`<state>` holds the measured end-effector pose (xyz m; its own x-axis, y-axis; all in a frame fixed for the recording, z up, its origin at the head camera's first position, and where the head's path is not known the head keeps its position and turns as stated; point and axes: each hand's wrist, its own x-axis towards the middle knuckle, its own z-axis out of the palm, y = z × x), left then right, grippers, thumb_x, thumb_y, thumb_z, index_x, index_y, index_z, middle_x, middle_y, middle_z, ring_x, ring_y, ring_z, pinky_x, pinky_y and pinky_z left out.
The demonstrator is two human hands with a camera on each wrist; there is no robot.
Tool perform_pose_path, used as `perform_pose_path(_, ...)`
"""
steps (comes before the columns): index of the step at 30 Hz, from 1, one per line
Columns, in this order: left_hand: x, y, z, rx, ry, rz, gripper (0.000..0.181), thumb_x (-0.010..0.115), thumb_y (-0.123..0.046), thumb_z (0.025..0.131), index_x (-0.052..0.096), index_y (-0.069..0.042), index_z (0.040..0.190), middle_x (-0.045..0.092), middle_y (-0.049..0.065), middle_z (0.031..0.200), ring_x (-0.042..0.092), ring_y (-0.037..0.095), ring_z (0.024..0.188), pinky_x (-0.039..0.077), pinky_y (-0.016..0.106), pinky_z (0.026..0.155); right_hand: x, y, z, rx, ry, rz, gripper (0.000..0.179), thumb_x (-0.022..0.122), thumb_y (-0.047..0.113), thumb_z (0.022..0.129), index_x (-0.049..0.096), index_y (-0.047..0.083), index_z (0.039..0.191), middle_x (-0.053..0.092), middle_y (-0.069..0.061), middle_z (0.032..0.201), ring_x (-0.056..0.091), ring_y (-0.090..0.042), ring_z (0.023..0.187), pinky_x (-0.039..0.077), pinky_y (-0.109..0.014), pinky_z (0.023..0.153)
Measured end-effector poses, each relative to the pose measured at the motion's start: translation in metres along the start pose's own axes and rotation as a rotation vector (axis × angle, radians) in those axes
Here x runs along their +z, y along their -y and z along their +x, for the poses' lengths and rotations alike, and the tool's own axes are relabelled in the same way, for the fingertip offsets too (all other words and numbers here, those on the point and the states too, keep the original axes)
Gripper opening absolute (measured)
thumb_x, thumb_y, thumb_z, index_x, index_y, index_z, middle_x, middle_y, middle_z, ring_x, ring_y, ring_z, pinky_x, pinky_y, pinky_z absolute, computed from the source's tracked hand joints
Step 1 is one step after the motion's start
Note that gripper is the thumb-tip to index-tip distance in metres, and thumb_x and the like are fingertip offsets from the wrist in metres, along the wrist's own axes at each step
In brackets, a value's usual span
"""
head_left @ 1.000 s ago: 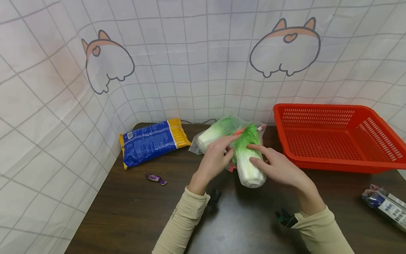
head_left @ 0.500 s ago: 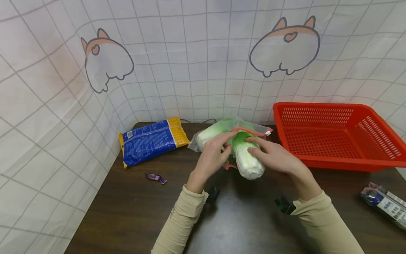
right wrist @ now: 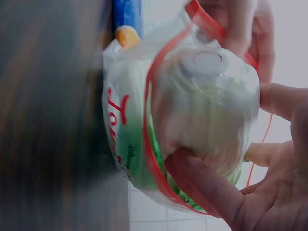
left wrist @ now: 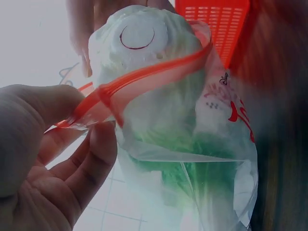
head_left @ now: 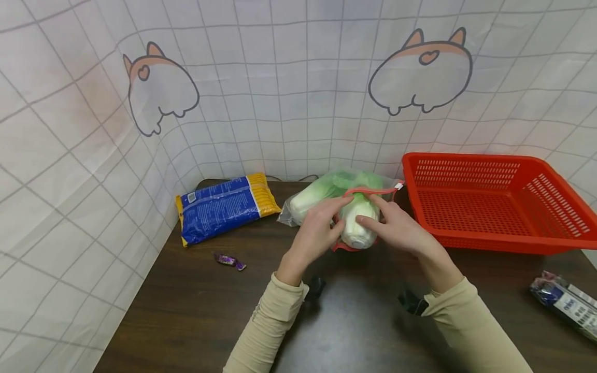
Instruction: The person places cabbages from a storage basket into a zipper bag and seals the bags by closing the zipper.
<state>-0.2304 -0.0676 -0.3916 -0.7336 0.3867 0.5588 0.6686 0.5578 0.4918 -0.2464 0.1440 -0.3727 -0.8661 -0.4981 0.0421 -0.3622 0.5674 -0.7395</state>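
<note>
A napa cabbage (head_left: 358, 224) lies partly inside a clear zip bag (left wrist: 159, 156) with a red zip edge, its white base sticking out of the mouth toward me. A second napa cabbage (head_left: 310, 199) lies deeper in the same bag, to the left. With thumb and fingers my left hand (head_left: 318, 228) pinches the red edge, which the left wrist view shows closely. My right hand (head_left: 396, 225) grips the first cabbage, thumb on the near side and fingers on the other, as seen in the right wrist view.
A blue and yellow packet (head_left: 224, 210) lies at the back left, with a purple wrapped candy (head_left: 228, 260) before it. At the right stands a red plastic basket (head_left: 471, 239). A dark package with a white label (head_left: 566, 303) lies at the right edge.
The right hand has moved the front cabbage away from me, deeper into the bag, so its leafy end is now behind the red edge. The left hand stays at the bag's mouth.
</note>
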Motion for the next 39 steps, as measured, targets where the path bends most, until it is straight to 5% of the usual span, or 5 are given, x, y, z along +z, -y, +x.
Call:
perform_pose_path(7, 0.0, -0.003, -0.001, 0.011, 0.039, -0.013, 0.048, 0.063, 0.005, 0.086, 0.06, -0.004, 0.132, 0.064, 0.007, 0.117, 0.055, 0.014, 0.074, 0.043, 0.022, 0.065, -0.002, 0.007, 0.003, 0.091, -0.085, -0.182, 0.069, 0.051, 0.048, 0.098, 0.038, 0.003, 0.148, 0.057, -0.022, 0.112, 0.048, -0.036, 0.108, 0.046, -0.042, 0.075)
perform_pose_path(16, 0.0, -0.003, 0.0, -0.009, 0.043, -0.025, 0.049, 0.061, 0.007, 0.086, 0.058, -0.004, 0.133, 0.063, 0.007, 0.116, 0.057, 0.018, 0.078, 0.044, 0.024, 0.069, -0.004, -0.004, 0.003, 0.031, 0.029, 0.16, 0.069, 0.063, 0.033, 0.096, 0.03, 0.007, 0.15, 0.065, -0.012, 0.109, 0.066, -0.028, 0.103, 0.053, -0.039, 0.08)
perform_pose_path(24, 0.001, -0.005, 0.0, 0.02, 0.034, 0.009, 0.051, 0.062, 0.008, 0.083, 0.059, -0.003, 0.133, 0.063, 0.008, 0.12, 0.054, 0.015, 0.089, 0.044, 0.025, 0.076, 0.007, -0.003, 0.008, 0.095, -0.113, -0.094, 0.068, 0.063, 0.049, 0.091, 0.044, 0.004, 0.139, 0.051, -0.02, 0.112, 0.045, -0.034, 0.11, 0.048, -0.041, 0.078)
perform_pose_path(32, -0.001, -0.005, 0.0, 0.044, 0.039, 0.003, 0.051, 0.061, 0.009, 0.082, 0.059, -0.003, 0.132, 0.063, 0.007, 0.121, 0.052, 0.014, 0.085, 0.042, 0.024, 0.073, 0.013, 0.007, 0.009, 0.159, -0.158, -0.143, 0.079, 0.06, 0.056, 0.091, 0.039, 0.003, 0.146, 0.042, -0.029, 0.12, 0.041, -0.038, 0.113, 0.044, -0.043, 0.076)
perform_pose_path(39, -0.002, -0.006, -0.001, 0.055, 0.127, 0.0, 0.05, 0.059, 0.009, 0.083, 0.06, -0.005, 0.131, 0.062, 0.006, 0.123, 0.051, 0.012, 0.082, 0.04, 0.023, 0.072, 0.007, 0.006, 0.01, 0.172, -0.186, -0.166, 0.075, 0.06, 0.046, 0.093, 0.035, 0.003, 0.149, 0.036, -0.035, 0.132, 0.037, -0.043, 0.12, 0.044, -0.05, 0.084)
